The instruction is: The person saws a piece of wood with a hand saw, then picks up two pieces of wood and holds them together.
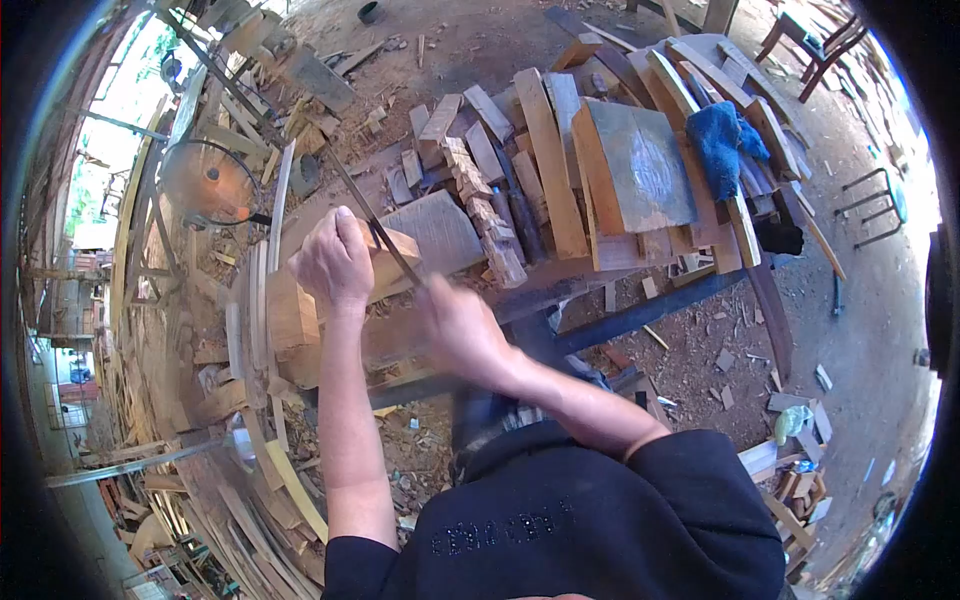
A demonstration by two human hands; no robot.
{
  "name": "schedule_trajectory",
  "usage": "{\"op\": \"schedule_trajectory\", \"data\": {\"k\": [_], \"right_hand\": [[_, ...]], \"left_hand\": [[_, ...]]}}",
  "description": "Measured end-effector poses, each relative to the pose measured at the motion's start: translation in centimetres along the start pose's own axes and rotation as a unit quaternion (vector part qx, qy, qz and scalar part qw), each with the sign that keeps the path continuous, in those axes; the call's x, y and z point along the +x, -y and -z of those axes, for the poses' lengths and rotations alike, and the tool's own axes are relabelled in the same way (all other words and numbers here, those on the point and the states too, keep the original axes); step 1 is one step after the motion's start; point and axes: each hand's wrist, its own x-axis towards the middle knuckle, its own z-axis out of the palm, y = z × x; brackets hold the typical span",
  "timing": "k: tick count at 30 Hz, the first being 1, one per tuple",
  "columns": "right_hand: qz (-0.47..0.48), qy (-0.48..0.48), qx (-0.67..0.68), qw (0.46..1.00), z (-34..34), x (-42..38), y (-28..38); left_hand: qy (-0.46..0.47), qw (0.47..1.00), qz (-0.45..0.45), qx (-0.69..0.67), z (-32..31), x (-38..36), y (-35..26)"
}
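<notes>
My left hand point(335, 258) is closed over the left end of a light wooden block point(392, 258) on the bench. My right hand point(462, 335), slightly smeared by motion, is wrapped round the near end of a long, thin dark file point(362, 203). The file slants across the block's top, just right of my left hand, and its far end points up and left. Its handle is hidden in my right fist. Beside the block lies a wide grey-brown board point(435, 232). Another pale wood block point(292, 312) sits left of my left wrist.
Stacked wood offcuts point(475, 200) and a large squared block point(640, 165) fill the bench's right side, with a blue cloth point(720, 140) on top. A round fan point(212, 180) stands at left. Scraps litter the floor; a stool point(885, 205) is at far right.
</notes>
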Motion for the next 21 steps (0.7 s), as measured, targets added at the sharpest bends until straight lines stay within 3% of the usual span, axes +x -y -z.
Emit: {"op": "schedule_trajectory", "data": {"k": [1, 2, 3, 6, 7, 10, 13, 14, 15, 17, 20, 21], "right_hand": [[-0.033, 0.007, -0.019, 0.999, 0.4, 0.7, 0.4], [0.004, -0.043, 0.007, 0.999, 0.3, 1.7, 0.4], [0.053, -0.052, 0.034, 0.997, -0.9, 4.0, 1.5], [0.013, 0.002, 0.075, 0.997, -0.4, -0.1, 0.5], [0.047, -0.039, 0.055, 0.997, -0.7, -1.5, -0.5], [0.043, -0.046, 0.009, 0.998, -0.5, 0.5, -0.6], [0.065, -0.074, -0.018, 0.995, -1.1, 3.5, -0.6], [0.101, -0.061, -0.032, 0.993, -0.8, 2.7, -0.4], [0.069, -0.024, -0.013, 0.997, -0.3, 1.1, 0.2], [0.111, -0.043, 0.002, 0.993, -0.3, -1.9, -0.7], [0.072, -0.040, -0.033, 0.996, -0.7, 0.5, -1.6], [0.103, -0.065, -0.060, 0.991, -1.2, 2.4, -2.3]], "left_hand": [[0.017, 1.000, 0.007, 0.006, 0.0, -0.5, -0.4], [0.030, 0.999, 0.014, 0.013, 0.0, -0.9, -0.6], [-0.016, 0.999, -0.003, 0.041, 0.8, 1.6, 0.6], [-0.019, 0.999, 0.034, -0.032, -0.4, 0.0, 0.0], [-0.010, 0.999, 0.032, -0.027, -0.6, -0.1, -0.1], [-0.071, 0.997, 0.004, -0.027, -0.8, 0.0, 0.1], [-0.056, 0.998, 0.015, -0.015, 0.4, -0.2, -0.5], [-0.060, 0.998, 0.015, -0.002, 0.8, -0.1, -0.6], [-0.064, 0.998, 0.016, 0.005, 0.8, -0.3, -0.7], [-0.064, 0.997, 0.031, -0.019, 0.8, 0.0, -0.6], [-0.080, 0.996, 0.009, -0.040, 0.6, -0.3, -0.4], [-0.078, 0.996, 0.012, -0.041, 0.6, -0.5, -0.5]]}}
